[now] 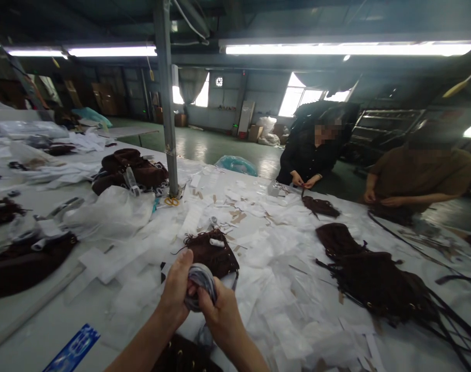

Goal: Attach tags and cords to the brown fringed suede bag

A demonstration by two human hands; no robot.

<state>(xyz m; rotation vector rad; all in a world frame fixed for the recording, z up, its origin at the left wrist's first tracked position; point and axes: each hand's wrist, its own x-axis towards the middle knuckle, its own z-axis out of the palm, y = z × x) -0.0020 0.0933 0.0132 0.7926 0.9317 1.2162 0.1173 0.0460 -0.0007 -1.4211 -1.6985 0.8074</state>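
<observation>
Both my hands meet low in the middle of the view, closed round a crumpled grey-white wad of paper or plastic (201,281). My left hand (176,289) grips its left side with the fingers curled in. My right hand (218,315) pinches it from the right and below. Just beyond them a small dark brown fringed suede bag (212,253) lies on the white table (45,330), with a small white roll on top. Another dark brown piece (181,356) sits under my forearms at the bottom edge.
White paper scraps (282,289) cover the table. A heap of brown fringed bags (375,279) with black straps lies to the right, more brown bags (130,168) by a metal pole (169,103). Two people (313,155) (417,170) work at the far side. A blue label (74,349) lies near left.
</observation>
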